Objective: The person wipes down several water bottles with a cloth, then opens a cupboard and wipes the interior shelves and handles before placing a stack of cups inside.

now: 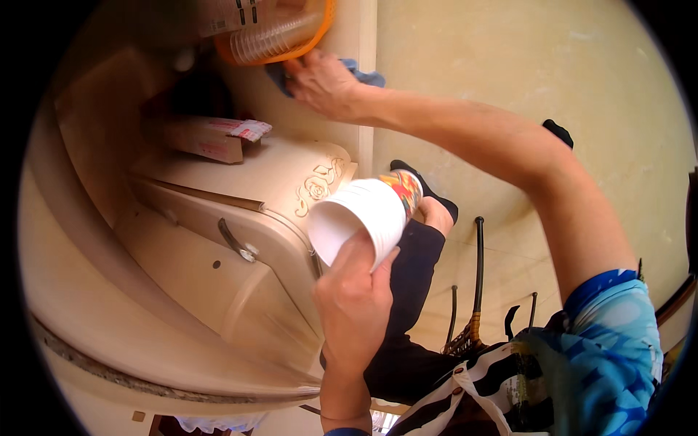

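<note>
In the lower middle, my left hand (354, 305) grips a stack of nested white paper cups (357, 212), with fingers inside the open mouth and the thumb outside. The stack lies tilted, and its far end shows a red and yellow print. My right arm reaches to the top, where my right hand (322, 87) holds a bunched blue-grey cloth (362, 73) against a cream surface. Just above this hand is an orange plastic basket (327, 24), which holds clear plastic containers (267, 41). The hand partly hides the cloth.
A cream cabinet door with a carved rose (316, 188) and a metal handle (234, 240) stands left of the cups. An opened cardboard box (212, 141) lies behind it. Dark-legged wicker furniture (469, 332) stands on the tiled floor (491, 54) near my legs.
</note>
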`<state>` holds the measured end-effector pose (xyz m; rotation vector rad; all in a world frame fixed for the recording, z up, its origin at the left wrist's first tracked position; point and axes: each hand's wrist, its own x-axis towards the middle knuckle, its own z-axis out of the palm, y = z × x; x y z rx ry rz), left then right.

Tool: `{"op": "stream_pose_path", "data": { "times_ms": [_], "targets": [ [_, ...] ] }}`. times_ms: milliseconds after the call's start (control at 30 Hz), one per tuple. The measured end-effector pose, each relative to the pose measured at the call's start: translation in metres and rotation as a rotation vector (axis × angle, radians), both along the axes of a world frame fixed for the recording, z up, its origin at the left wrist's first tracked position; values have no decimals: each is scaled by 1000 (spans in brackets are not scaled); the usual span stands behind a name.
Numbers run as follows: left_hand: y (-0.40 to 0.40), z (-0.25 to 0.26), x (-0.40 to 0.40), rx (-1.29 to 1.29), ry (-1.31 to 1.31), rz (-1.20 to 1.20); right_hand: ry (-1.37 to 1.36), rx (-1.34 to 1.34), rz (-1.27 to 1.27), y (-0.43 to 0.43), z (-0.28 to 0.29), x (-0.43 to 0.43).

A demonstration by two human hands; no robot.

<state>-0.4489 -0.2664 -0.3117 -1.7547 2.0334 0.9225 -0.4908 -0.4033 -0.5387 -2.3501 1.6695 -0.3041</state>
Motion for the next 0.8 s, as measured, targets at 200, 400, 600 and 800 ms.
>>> {"op": "stream_pose_path", "data": {
  "times_ms": [200, 400, 600, 800],
  "targets": [
    [-11, -8, 1, -216, 131, 262, -126, -22, -10, 56, -6, -29],
    [-34, -30, -16, -271, 243, 437, -401, -53, 258, 73, -33, 25],
    [-60, -67, -14, -296, 282, 530, -303, -161, 445, 45, -19, -10],
    [-103, -113, -3, -411, 39, 430, -84, -10, 450, 41, -2, -43]
  ]
}}
